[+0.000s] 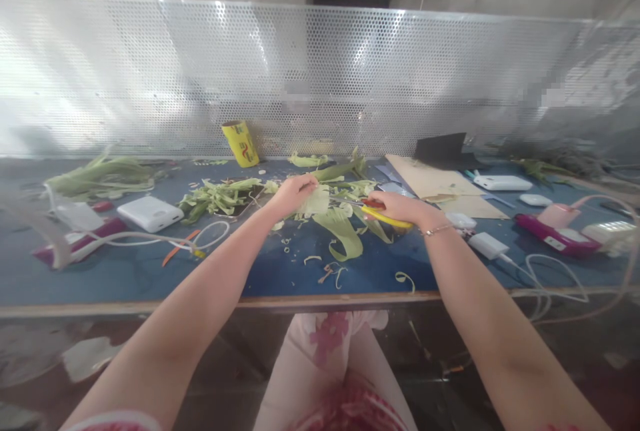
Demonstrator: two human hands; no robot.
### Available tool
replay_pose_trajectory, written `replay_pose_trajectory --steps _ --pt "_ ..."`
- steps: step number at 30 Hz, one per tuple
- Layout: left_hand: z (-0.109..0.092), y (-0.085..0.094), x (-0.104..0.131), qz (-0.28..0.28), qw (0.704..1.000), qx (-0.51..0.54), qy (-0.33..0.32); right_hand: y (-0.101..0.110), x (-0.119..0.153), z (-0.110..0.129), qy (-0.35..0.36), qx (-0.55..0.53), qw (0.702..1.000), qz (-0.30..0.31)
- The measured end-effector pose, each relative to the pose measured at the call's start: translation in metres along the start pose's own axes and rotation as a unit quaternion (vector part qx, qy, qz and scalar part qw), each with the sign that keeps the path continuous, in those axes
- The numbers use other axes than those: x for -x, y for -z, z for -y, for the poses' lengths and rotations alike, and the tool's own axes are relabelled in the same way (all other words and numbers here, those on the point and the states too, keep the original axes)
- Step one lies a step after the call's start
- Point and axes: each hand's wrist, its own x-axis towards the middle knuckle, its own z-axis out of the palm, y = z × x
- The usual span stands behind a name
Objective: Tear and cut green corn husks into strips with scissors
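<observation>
Over the middle of the blue table (270, 271), my left hand (296, 193) is closed on a pale green leaf piece (317, 200). My right hand (395, 207) grips scissors with yellow and red handles (387, 218), their blades pointing left toward the leaf piece. Whether the blades touch it is too small to tell. A wide curled green strip (343, 234) hangs below the blades onto the table. Small curled scraps (333, 275) lie nearer the front edge.
Cut green strips (220, 197) and a leaf bundle (107, 174) lie left. A yellow cup (241, 143) stands behind. White power bank (150, 213), purple power strips (557, 235), cables and brown cardboard (433, 181) flank my arms. A perforated metal panel (295, 51) rises behind.
</observation>
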Motion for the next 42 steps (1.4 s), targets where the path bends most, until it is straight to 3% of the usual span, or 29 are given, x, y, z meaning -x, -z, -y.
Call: replay_pose_trajectory --steps 30,42 --pt "0.0023 0.0021 -0.0006 -0.021 1.0 0.002 0.009 0.0015 0.0006 0.0014 0.003 -0.008 1.0 0.003" --pt "-0.0002 -0.0018 -0.0001 -0.006 1.0 -0.001 0.003 0.0019 0.0008 0.002 0.009 -0.01 1.0 0.018"
